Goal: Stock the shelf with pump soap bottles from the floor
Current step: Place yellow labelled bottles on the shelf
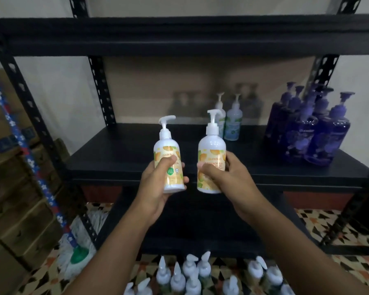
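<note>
My left hand (158, 184) grips a white pump soap bottle with an orange label (168, 154), held upright in front of the black middle shelf (119, 162). My right hand (226, 173) grips a second, like bottle (211, 150) beside it, a short gap apart. Both bottles hang in the air just before the shelf's front edge. On the floor near me stand several white-pump bottles (192, 275). Two pale blue bottles (232, 122) stand at the back of the shelf.
Several dark purple pump bottles (311, 128) crowd the shelf's right end. The shelf's left half is bare. A mop with a floral handle (32, 158) leans at the left upright, next to stacked cardboard boxes (13, 209). A lower shelf (200, 226) lies beneath.
</note>
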### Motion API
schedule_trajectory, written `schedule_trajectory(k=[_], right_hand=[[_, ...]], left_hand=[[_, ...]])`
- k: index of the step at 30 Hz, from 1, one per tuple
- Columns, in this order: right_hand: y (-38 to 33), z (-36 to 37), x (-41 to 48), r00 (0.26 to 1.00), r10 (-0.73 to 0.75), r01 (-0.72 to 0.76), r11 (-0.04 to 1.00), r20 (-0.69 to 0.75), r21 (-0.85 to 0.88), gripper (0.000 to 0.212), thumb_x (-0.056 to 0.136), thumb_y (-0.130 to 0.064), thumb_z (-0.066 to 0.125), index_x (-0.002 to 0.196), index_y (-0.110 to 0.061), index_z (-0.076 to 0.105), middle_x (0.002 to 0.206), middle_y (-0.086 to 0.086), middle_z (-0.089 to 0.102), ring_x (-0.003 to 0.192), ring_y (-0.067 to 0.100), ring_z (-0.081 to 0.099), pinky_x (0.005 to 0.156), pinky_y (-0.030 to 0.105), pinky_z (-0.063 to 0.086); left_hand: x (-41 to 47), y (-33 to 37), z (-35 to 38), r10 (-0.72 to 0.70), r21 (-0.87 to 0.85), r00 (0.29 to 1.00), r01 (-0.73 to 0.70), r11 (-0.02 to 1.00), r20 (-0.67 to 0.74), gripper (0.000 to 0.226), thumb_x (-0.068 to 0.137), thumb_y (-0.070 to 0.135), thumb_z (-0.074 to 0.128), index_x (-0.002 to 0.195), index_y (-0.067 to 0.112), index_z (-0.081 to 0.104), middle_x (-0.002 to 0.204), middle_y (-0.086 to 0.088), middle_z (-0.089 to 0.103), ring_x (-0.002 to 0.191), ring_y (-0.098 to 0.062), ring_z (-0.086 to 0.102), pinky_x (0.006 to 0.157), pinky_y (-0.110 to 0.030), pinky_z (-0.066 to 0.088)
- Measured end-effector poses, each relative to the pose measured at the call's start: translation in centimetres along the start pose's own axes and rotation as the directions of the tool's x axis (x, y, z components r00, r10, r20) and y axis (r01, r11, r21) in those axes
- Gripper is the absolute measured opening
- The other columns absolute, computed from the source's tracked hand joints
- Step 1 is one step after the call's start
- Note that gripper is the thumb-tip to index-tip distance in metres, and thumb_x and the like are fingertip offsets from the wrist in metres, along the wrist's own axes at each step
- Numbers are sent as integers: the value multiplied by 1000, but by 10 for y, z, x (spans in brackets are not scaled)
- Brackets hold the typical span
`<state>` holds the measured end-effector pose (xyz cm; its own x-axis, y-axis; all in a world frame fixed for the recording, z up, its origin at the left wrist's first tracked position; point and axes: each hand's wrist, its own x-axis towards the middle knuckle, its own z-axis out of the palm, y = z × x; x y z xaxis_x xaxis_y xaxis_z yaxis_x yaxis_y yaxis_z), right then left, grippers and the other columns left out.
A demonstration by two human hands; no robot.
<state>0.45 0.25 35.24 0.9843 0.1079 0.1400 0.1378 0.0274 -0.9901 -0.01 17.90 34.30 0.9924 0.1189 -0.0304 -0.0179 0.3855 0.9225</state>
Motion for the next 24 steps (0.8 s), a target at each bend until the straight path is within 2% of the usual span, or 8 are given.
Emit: schedule_trajectory(k=[5, 10, 17, 20, 22, 24], right_hand=[[3, 16, 64, 999, -40, 41, 997, 9, -73, 37, 83, -27, 82, 114, -22, 64, 104, -1, 75, 92, 10, 74, 78, 27, 61], [17, 24, 95, 998, -55, 57, 989, 16, -137, 33, 83, -25, 82, 110, -27, 63, 100, -4, 75, 87, 3, 72, 69, 17, 56], [30, 26, 109, 995, -93, 99, 966, 35, -237, 47, 83, -24, 82, 123, -27, 56, 106, -10, 70, 87, -10, 66, 67, 8, 51], [38, 25, 112, 997, -78, 80, 950, 18, -303, 67, 78, -28, 86, 135, -26, 49, 116, -11, 66, 97, -4, 66, 78, 14, 53], [46, 26, 113, 997, -73, 60, 913, -18, -403, 84, 71, -32, 90, 141, -23, 43, 126, -6, 61, 109, 6, 63, 90, 26, 55], [52, 28, 115, 994, -89, 41, 844, -64, -534, 81, 68, -34, 90, 135, -22, 47, 127, -2, 59, 113, 15, 61, 93, 36, 56]], left_hand=[[38, 3, -12, 10, -35, 1000, -9, 999, 2, 40, 94, 27, 65, 128, 7, 59, 101, -11, 73, 72, -24, 68, 63, -36, 56], [55, 1, -16, -26, -93, 1000, 25, 995, -10, 39, 95, 27, 64, 128, 8, 59, 102, -10, 73, 72, -24, 69, 65, -36, 57], [67, 3, -17, -66, -132, 996, 59, 989, -54, 35, 95, 28, 63, 124, 9, 61, 102, -11, 72, 74, -23, 69, 68, -37, 58], [68, 3, -15, -76, -151, 995, 66, 986, -61, 32, 96, 28, 62, 121, 9, 61, 101, -12, 72, 72, -22, 69, 68, -37, 57], [68, 3, -15, -86, -160, 994, 75, 984, -64, 31, 95, 28, 63, 120, 9, 62, 100, -11, 72, 72, -22, 69, 68, -36, 57], [68, 3, -16, -95, -172, 993, 83, 982, -66, 31, 94, 29, 64, 119, 10, 63, 100, -11, 73, 73, -22, 70, 68, -36, 57]])
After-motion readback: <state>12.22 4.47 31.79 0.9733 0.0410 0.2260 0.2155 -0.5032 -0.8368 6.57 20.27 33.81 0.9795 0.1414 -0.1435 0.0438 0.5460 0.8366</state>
